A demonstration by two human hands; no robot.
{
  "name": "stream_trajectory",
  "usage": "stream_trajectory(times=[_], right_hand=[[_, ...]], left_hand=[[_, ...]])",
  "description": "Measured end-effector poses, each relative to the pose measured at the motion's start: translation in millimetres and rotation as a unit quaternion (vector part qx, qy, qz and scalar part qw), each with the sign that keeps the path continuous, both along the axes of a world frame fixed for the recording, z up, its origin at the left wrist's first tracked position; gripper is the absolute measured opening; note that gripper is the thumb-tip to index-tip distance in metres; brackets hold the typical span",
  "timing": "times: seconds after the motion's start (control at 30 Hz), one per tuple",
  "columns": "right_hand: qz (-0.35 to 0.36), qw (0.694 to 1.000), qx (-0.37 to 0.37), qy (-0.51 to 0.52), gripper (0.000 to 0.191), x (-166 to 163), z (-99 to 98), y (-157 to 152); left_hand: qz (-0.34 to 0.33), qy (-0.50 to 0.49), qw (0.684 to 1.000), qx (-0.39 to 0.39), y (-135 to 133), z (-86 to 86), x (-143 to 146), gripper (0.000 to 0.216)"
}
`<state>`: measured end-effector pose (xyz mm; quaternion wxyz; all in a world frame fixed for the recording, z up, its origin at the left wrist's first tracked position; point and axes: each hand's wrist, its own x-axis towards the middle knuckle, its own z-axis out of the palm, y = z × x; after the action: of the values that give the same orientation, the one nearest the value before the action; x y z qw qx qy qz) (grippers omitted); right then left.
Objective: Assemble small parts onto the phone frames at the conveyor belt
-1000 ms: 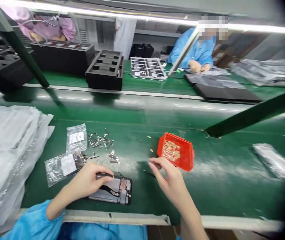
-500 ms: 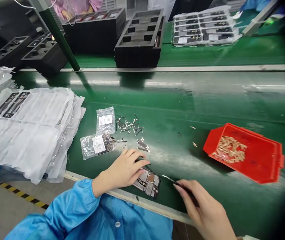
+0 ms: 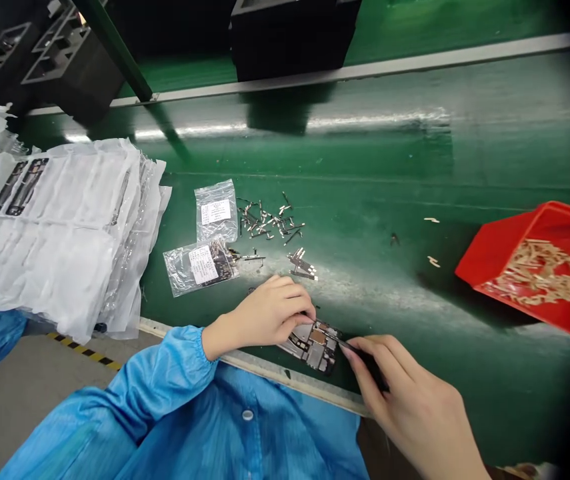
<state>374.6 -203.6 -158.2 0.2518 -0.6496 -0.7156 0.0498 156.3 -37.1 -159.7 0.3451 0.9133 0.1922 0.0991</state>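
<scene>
Dark open phone frame [image 3: 315, 341], circuitry exposed

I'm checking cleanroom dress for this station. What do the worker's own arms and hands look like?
The left hand is bare: no glove or ring. Its arm wears a light blue sleeve gathered at an elastic cuff, part of a buttoned smock. The right hand is bare too, with no sleeve showing at its wrist.

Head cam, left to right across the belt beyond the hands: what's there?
Stack of white bags → two small labelled bags → loose metal parts → stray gold bits → red bin of gold parts.
</scene>
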Motion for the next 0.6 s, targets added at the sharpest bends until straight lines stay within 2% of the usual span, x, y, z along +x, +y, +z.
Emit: stream_trajectory(times=[0.17,0.3,0.37,0.5,0.6], right_hand=[[0.015,1.000,0.002,-0.021,0.022,-0.6,0.4,2.5],[0.026,0.999,0.002,-0.036,0.022,1.9,-1.3,2.2],[0.021,0.999,0.001,-0.047,0.023,1.7,-1.6,1.5],[0.006,0.996,-0.004,-0.089,0.018,0.2,-1.7,-3.2],[-0.005,0.995,-0.032,-0.090,0.015,-0.9,-1.6,-6.2]], left_hand=[[-0.019,-0.013,0.999,-0.030,6.9,-0.4,1.5,0.016],[-0.039,-0.021,0.999,-0.011,11.4,2.8,-2.7,0.019],[-0.025,-0.008,0.999,0.029,11.7,3.3,-7.9,0.021],[0.052,0.027,0.996,0.070,9.0,-1.2,-17.2,0.028],[0.036,0.032,0.996,0.070,7.3,-5.0,-19.4,0.025]])
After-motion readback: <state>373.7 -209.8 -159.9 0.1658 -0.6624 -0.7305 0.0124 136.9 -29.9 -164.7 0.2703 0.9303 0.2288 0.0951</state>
